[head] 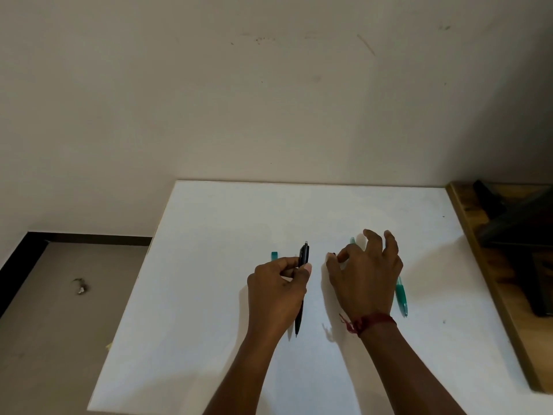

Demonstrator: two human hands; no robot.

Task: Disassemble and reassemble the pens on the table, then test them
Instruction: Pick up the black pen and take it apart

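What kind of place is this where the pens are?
Probably a plain room in a home, though I can't be sure. A white table stands against a bare, marked wall, wooden furniture sits beside it, and a black pen and a green pen are there.

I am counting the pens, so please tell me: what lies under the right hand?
A green pen lies on the table under the right hand. Both its ends show; the hand covers its middle. Its fingers pinch a small dark piece.
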